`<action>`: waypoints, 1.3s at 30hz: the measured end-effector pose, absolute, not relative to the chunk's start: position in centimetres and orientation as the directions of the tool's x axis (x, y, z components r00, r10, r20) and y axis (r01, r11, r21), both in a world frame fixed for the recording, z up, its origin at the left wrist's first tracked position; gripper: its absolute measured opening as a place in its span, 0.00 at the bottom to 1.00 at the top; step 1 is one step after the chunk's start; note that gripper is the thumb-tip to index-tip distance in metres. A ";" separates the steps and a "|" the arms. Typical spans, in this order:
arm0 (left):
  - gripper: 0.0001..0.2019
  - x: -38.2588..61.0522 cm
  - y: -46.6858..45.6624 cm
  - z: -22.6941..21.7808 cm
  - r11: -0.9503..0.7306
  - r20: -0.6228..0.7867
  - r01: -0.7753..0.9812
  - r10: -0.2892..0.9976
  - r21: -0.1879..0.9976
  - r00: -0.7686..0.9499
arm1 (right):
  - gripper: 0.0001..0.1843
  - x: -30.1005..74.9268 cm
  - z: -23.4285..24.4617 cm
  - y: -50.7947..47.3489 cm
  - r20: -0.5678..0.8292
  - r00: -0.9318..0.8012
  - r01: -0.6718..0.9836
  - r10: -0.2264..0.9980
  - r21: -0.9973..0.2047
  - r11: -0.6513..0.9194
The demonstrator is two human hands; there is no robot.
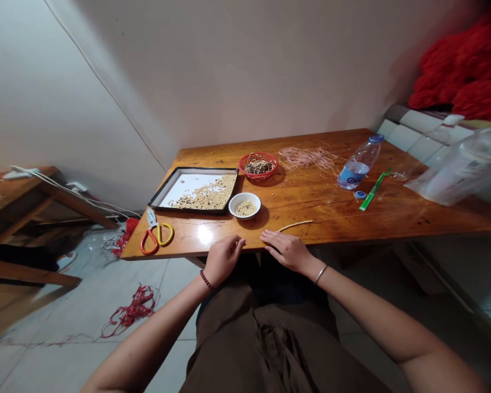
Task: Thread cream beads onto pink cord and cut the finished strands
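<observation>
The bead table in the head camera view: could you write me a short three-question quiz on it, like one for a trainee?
1. Multiple choice: what colours are the handles of the scissors?
A) blue and green
B) orange and yellow
C) black and white

2. True or false: the row of strung beads lies nearer the right hand than the left hand.

3. Which sits farther from the person, the white bowl or the red basket?

Key:
1. B
2. True
3. The red basket
</observation>
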State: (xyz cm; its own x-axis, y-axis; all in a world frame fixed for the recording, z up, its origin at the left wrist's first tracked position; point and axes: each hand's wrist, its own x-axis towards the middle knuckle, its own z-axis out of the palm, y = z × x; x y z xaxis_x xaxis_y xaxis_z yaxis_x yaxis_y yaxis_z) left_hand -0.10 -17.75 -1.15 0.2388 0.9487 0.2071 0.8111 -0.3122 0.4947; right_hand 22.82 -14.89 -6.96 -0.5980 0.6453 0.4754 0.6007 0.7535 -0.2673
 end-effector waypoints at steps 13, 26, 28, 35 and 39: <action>0.16 -4.8 -16.6 -0.5 -0.324 0.233 0.827 0.943 0.460 0.239 | 0.12 22.0 -7.2 -14.7 0.486 -0.410 0.677 0.772 -0.405 0.615; 0.20 -15.8 -16.4 0.9 -0.089 0.089 0.843 0.995 0.530 0.049 | 0.13 21.8 -7.4 -14.7 0.480 -0.389 0.712 0.786 -0.386 0.587; 0.20 -18.1 -16.8 1.3 -0.028 0.102 0.869 0.995 0.494 -0.025 | 0.14 21.8 -7.5 -14.7 0.482 -0.385 0.707 0.787 -0.394 0.587; 0.21 -23.4 -17.9 1.0 0.161 0.073 0.896 0.975 0.414 -0.209 | 0.13 21.6 -7.4 -14.6 0.484 -0.388 0.750 0.785 -0.329 0.574; 0.20 -24.3 -18.1 0.2 0.239 0.053 0.890 0.958 0.388 -0.281 | 0.13 21.3 -6.9 -14.1 0.455 -0.444 0.762 0.772 -0.263 0.592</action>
State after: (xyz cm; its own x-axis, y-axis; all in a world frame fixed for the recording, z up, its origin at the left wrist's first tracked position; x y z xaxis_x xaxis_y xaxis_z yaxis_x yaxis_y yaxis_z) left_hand -24.32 -18.14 0.21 -0.2810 0.9582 0.0533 0.8902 0.2395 0.3876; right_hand 21.34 -14.08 -6.88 -0.4437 0.7723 0.4546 0.7616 0.5923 -0.2630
